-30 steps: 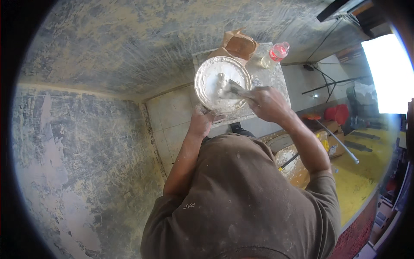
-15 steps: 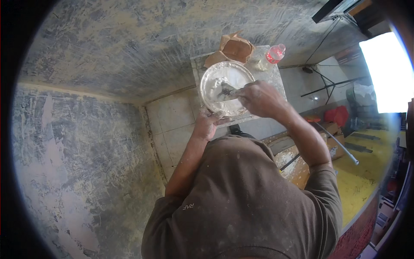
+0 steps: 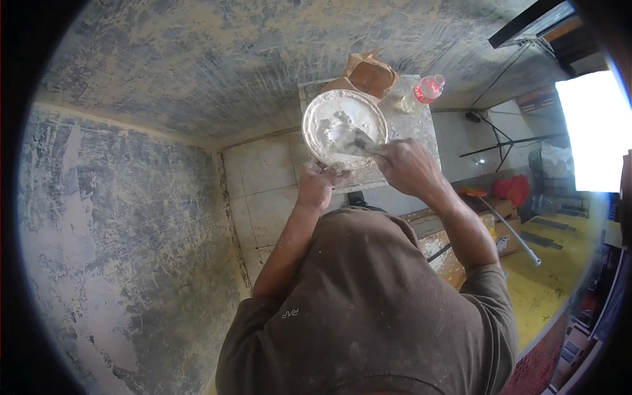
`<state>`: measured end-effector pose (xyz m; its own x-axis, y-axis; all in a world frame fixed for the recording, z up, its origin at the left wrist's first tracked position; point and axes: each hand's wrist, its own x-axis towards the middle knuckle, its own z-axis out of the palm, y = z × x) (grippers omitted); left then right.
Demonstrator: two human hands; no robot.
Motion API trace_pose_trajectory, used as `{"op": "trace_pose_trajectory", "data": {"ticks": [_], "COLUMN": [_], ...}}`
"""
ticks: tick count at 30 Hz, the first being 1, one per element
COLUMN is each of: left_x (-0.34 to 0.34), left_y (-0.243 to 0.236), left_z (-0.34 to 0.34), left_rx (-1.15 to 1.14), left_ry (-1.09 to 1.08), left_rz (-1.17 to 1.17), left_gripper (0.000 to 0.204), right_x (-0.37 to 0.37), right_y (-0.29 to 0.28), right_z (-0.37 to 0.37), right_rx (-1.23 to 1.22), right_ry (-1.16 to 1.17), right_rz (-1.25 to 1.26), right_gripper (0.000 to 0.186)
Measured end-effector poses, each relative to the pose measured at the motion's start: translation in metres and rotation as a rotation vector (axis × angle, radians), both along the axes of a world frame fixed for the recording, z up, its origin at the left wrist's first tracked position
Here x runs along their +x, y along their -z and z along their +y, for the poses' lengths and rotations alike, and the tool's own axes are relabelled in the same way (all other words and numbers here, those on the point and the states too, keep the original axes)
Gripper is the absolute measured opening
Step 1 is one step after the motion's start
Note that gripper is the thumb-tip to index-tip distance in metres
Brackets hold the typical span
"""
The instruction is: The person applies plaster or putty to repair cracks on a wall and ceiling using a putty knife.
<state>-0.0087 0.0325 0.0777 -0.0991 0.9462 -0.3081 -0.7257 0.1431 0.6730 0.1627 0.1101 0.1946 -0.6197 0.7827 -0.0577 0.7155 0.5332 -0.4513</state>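
Bowl (image 3: 344, 127) of wet white plaster sits just ahead of my hands. Left hand (image 3: 320, 186) clamps its near rim, right hand (image 3: 407, 166) grips the trowel (image 3: 355, 139) handle. I judge it heavy, slippery; hold the rim.

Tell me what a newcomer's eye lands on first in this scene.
First, the round white bowl of pale paste at top centre on a small spattered table, with the right hand working a flat metal tool in it and the left hand gripping its near rim. Next, the rough, blue-grey smeared walls on the left and top. Behind the bowl sit a brown paper bag and a red-labelled plastic bottle.
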Motion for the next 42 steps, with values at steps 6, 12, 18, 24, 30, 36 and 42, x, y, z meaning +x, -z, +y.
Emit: {"op": "trace_pose_trajectory", "data": {"ticks": [6,12,18,24,30,36,42], "left_x": [0.019,0.01,0.004,-0.016,-0.035,-0.059,-0.052], "left_y": [0.004,0.007,-0.001,-0.003,-0.01,-0.026,-0.043], "left_z": [0.004,0.003,-0.003,-0.012,-0.012,-0.011,-0.016], "left_rx": [0.065,0.061,0.137,0.118,0.136,0.108,0.111], "left_ry": [-0.133,-0.224,-0.139,0.01,0.232,0.373,0.323], "left_rz": [0.147,0.097,0.11,0.056,0.056,0.185,0.18], "left_gripper": [0.034,0.045,0.044,0.041,0.041,0.043,0.041], "right_x": [-0.03,-0.016,-0.003,0.016,0.019,0.004,0.014], "right_y": [0.007,-0.005,-0.008,-0.041,-0.028,-0.036,-0.028], "right_z": [-0.02,-0.017,0.028,0.068,0.102,0.112,0.104], "right_rx": [-0.143,-0.047,-0.003,0.073,0.198,0.138,0.068], "right_ry": [0.153,0.101,-0.037,-0.232,-0.435,-0.58,-0.499], "right_rz": [0.062,0.046,0.069,-0.222,-0.26,-0.267,-0.14], "right_gripper": [0.024,0.029,0.022,0.023,0.019,0.019,0.015]}}
